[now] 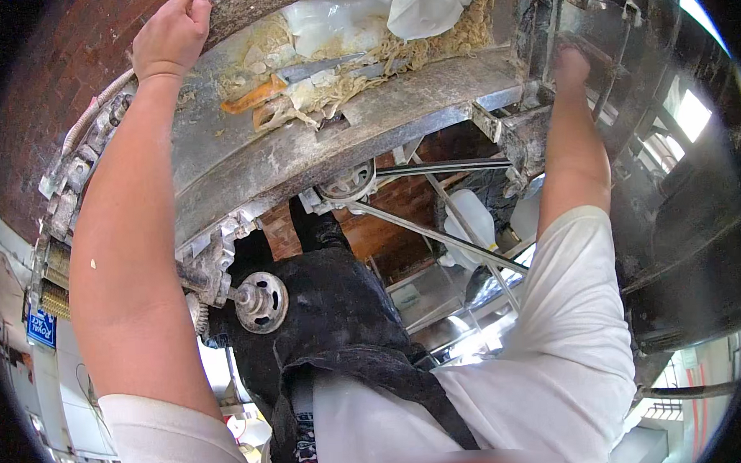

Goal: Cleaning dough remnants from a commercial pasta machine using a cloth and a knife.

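My left hand (171, 34) is curled into a fist at the upper left, above the far end of a worn metal machine bed (216, 158). Whether its fingers hold anything is hidden. At the upper right, my right hand (570, 67) reaches in among dark metal bars (616, 67); it is dim and blurred, so its grip does not show. Between my arms lies a knife with an orange handle (256, 95), its blade dusted pale. A second handle (272, 113) lies beside it. Shredded dough scraps (393, 57) partly cover the blades. Behind them sits a bunched white cloth (424, 5).
Below the bed are a belt pulley (348, 183) and a drive belt (439, 231). A slotted wheel (261, 303) on a shaft juts close to my dark apron (330, 296). A white plastic jug (470, 223) stands low down. Metal machine parts (78, 174) line the left.
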`<state>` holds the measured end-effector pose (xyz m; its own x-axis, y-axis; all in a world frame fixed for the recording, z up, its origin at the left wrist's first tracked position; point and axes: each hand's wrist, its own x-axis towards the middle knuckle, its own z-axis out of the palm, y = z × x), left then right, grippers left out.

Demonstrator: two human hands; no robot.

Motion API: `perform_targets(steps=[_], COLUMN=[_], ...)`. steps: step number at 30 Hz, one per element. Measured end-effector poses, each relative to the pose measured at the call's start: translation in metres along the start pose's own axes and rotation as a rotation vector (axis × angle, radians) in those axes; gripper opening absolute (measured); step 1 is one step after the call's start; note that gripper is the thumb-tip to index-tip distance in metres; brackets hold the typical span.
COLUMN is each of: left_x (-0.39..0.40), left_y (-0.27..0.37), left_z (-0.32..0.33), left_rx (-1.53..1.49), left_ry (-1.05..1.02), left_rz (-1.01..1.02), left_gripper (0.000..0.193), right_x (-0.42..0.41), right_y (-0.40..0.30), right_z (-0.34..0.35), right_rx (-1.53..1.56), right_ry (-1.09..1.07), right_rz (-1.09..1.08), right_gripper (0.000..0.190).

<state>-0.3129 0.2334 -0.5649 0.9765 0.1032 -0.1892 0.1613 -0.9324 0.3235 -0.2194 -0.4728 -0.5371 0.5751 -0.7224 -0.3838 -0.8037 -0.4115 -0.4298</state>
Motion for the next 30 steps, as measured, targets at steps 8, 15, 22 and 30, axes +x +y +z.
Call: perform_targets(steps=[8, 15, 22, 30], left_x=[0.005, -0.004, 0.001, 0.0], left_y=[0.016, -0.008, 0.005, 0.004], left_z=[0.002, -0.01, 0.001, -0.001], left_rx=[-0.03, 0.055, -0.002, -0.016], left_ry=[-0.044, -0.044, -0.016, -0.003], left_rz=[-0.021, -0.026, -0.011, -0.028], left_gripper=[0.036, 0.035, 0.036, 0.036], right_x=[0.032, -0.04, -0.055, -0.016], right_y=[0.019, -0.003, -0.049, -0.018], right_z=[-0.006, 0.037, 0.025, 0.017], right_rx=[0.424, 0.353, 0.38, 0.285], right_ry=[0.07, 0.018, 0.218, 0.137], right_rz=[-0.086, 0.128, 0.075, 0.146], right_gripper=[0.033, 0.02, 0.023, 0.035])
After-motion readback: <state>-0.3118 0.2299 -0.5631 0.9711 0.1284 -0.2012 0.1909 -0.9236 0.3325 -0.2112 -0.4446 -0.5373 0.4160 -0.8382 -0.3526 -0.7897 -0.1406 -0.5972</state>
